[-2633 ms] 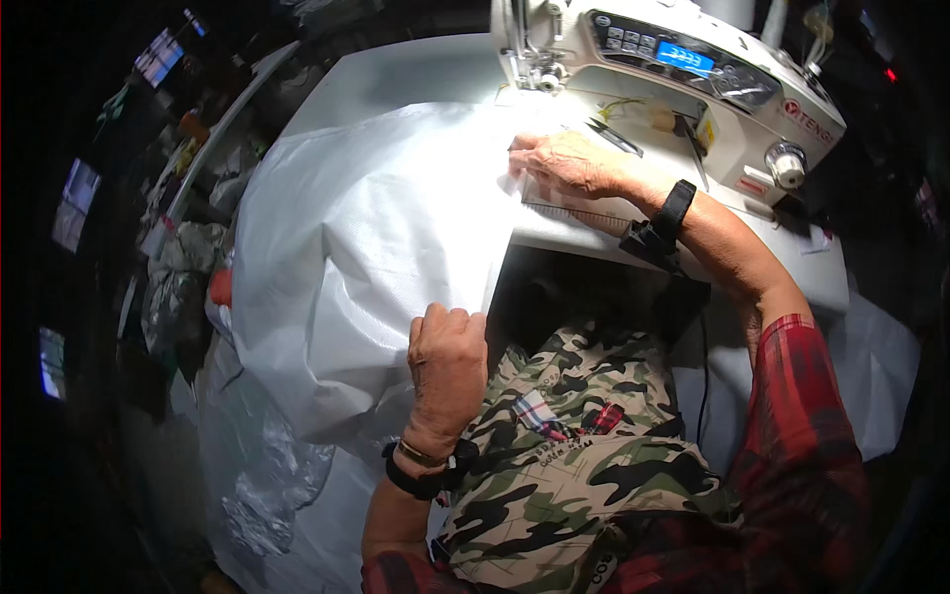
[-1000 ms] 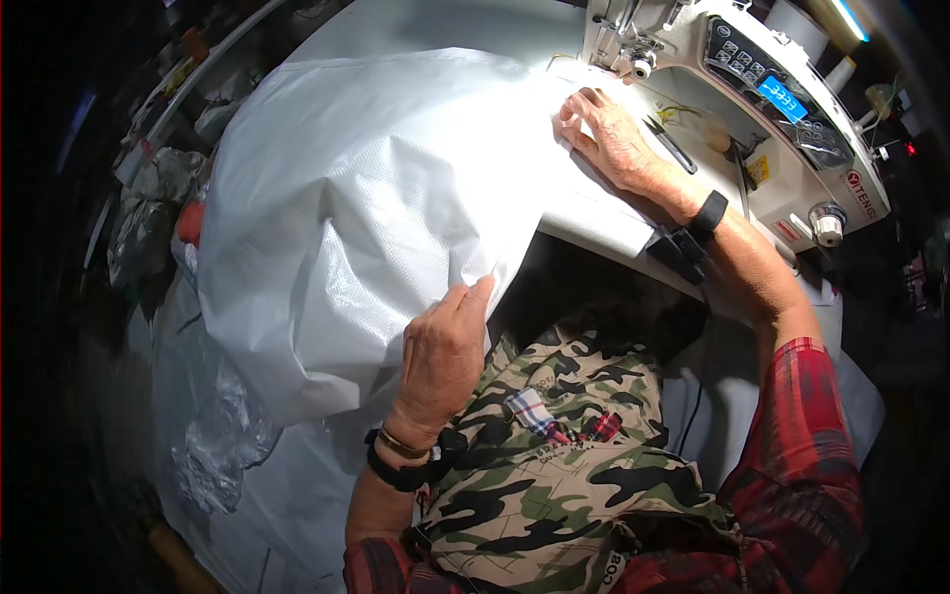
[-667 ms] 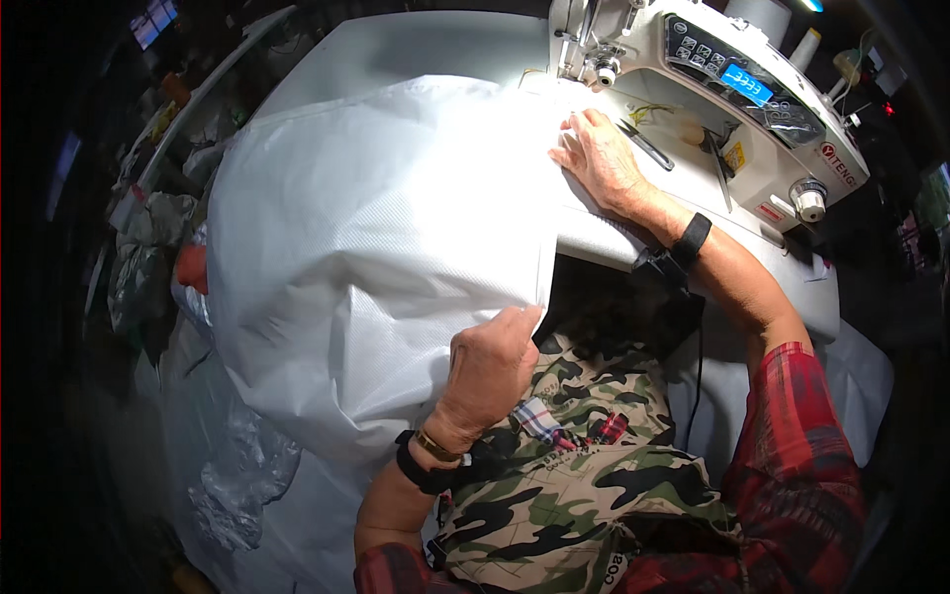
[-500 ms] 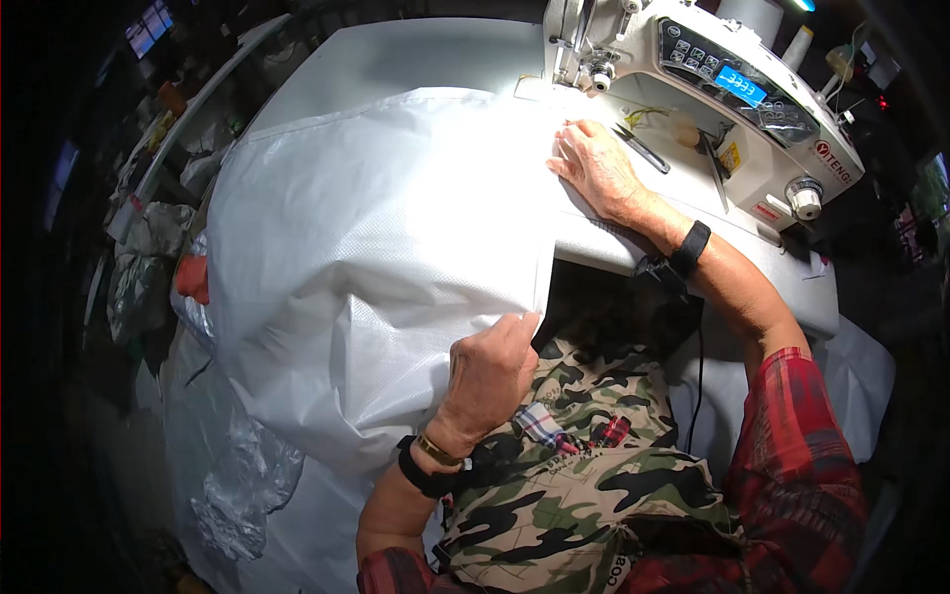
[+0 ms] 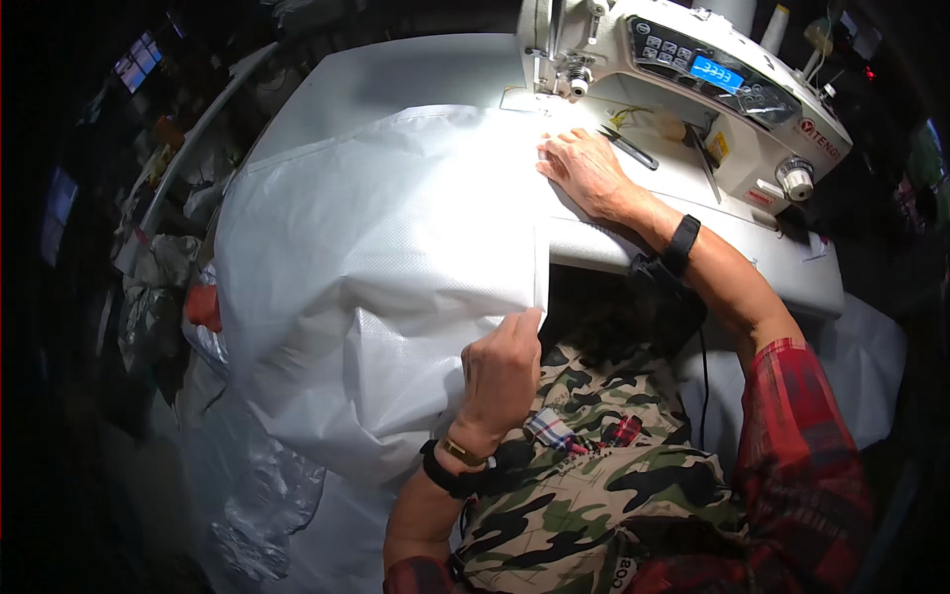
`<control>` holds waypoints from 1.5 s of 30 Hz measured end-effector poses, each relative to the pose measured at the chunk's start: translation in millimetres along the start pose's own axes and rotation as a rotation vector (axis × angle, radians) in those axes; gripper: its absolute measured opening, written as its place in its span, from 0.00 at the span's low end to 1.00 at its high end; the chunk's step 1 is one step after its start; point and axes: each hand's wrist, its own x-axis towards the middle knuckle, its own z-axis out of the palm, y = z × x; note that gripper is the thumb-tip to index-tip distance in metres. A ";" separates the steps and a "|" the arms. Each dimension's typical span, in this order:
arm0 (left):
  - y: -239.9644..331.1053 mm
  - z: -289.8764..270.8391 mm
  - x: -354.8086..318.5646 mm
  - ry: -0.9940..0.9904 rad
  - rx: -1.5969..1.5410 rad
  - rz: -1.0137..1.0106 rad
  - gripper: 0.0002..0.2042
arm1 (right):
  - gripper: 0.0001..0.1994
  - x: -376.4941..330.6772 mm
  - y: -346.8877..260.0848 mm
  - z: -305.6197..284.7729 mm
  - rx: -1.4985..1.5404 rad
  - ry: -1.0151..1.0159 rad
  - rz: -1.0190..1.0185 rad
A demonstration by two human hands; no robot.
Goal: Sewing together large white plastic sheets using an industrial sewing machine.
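Observation:
A large white woven plastic sheet (image 5: 396, 228) lies over the machine bed and hangs toward my lap, with a folded edge along its right side. Low on that edge, my left hand (image 5: 503, 368) is closed in a pinch, thumb and fingers on the fold. My right hand (image 5: 584, 173) rests farther up the same edge, just in front of the sewing machine's (image 5: 574, 79) needle area. Its fingers are curled and pressed together on the sheet; strong glare washes out the material beside them. The needle tip and stitching cannot be made out.
Thread snips (image 5: 629, 148) and a dark slender tool (image 5: 707, 163) lie on the bed right of my right hand. The machine's control panel (image 5: 712, 74) is lit. Crumpled clear plastic (image 5: 267, 505) hangs at lower left, near a red-orange item (image 5: 204, 308). Thread cones stand behind the machine.
The view has shifted slightly, so the machine appears farther left. Both hands keep their hold on the sheet's edge, with little visible movement along it.

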 end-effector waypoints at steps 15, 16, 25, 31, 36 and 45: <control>11.8 -5.0 18.6 0.108 0.238 0.041 0.15 | 0.17 -14.7 -0.1 -2.3 0.029 0.019 0.053; 12.9 -5.6 20.5 0.107 0.246 0.065 0.15 | 0.17 -20.5 -5.1 -2.2 0.066 0.033 0.030; 9.6 -5.2 37.0 0.049 0.404 0.215 0.07 | 0.12 -29.7 -17.6 4.7 0.052 0.010 0.054; -1.5 -6.1 62.7 0.020 0.492 0.293 0.06 | 0.10 -16.9 -13.6 8.0 0.008 0.060 0.054; -14.6 -3.3 100.2 -0.073 0.566 0.296 0.02 | 0.10 -10.9 -10.6 7.1 0.049 -0.006 0.093; -32.8 14.3 170.6 -0.053 0.519 0.423 0.05 | 0.10 -7.0 -13.5 17.7 0.068 0.336 0.069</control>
